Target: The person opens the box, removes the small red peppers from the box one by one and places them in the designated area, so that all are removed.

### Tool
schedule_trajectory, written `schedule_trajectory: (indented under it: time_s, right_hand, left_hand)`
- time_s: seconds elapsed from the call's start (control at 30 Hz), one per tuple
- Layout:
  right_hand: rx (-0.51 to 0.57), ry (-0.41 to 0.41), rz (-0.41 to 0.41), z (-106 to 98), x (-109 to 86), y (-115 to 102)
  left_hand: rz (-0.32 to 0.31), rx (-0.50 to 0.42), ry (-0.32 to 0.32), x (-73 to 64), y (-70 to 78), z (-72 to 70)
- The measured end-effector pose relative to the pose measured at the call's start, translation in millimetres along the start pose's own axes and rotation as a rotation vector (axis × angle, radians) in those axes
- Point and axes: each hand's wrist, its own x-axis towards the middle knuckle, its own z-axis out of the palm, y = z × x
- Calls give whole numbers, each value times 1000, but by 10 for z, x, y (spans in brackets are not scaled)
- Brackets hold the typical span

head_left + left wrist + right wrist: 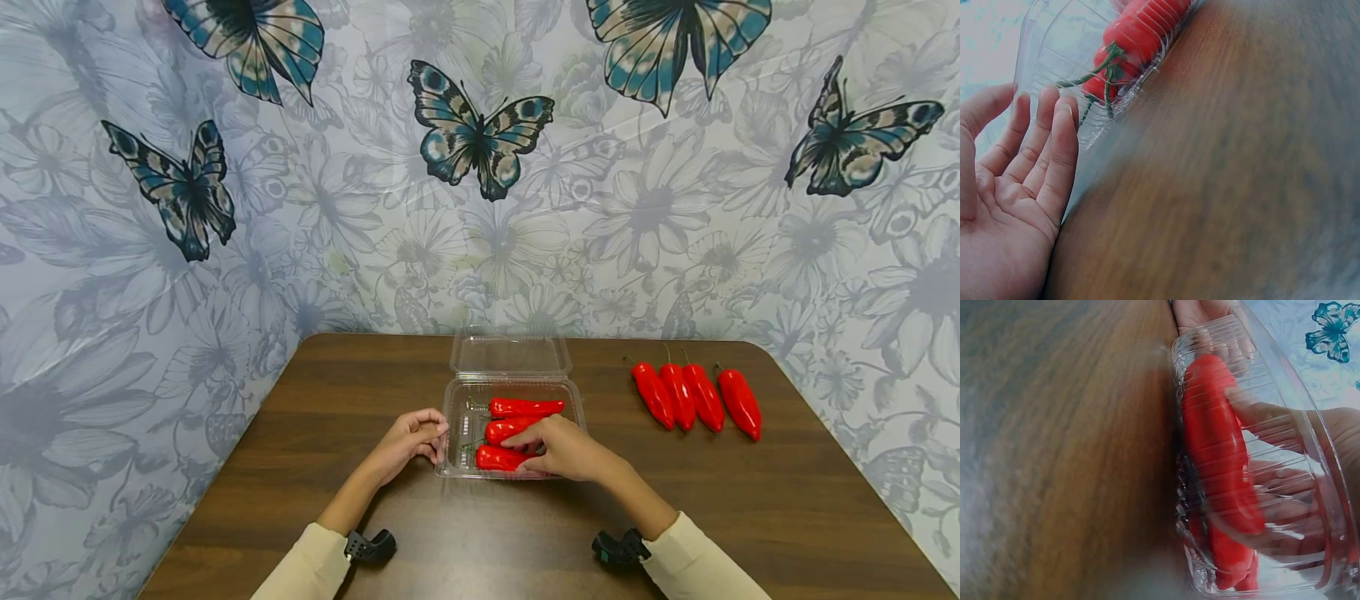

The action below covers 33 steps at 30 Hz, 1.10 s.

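Note:
A clear plastic clamshell container (454,461) sits on the table with its lid (510,357) tilted back. Inside lie three red chili peppers, one behind another: a far one (527,407), a middle one (504,431) and a near one (495,458). My right hand (566,448) reaches over the right side into the container, its thumb and fingers pinching the near pepper; the right wrist view shows this pepper (1216,444) through the clear wall. Fingers of my left hand (408,442) touch the container's left side, fairly straight in the left wrist view, holding nothing.
Several more red chili peppers (701,396) lie side by side at the back right of the brown wooden table (360,375). Behind the table hangs a flower-patterned backdrop (510,250) with butterflies. Dark bands with cameras (371,546) are on both wrists.

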Motion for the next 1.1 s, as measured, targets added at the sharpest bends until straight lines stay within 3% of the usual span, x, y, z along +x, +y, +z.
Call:
schedule_trajectory:
  time_s: [0.5, 1.1]
  right_hand:
    - [28, 37, 0, -4, -5, -39]
    - [-31, 38, -8, -11, -15, -43]
  left_hand:
    - [-1, 3, 7, -4, 25, 14]
    - [-2, 6, 0, 1, 0, 5]
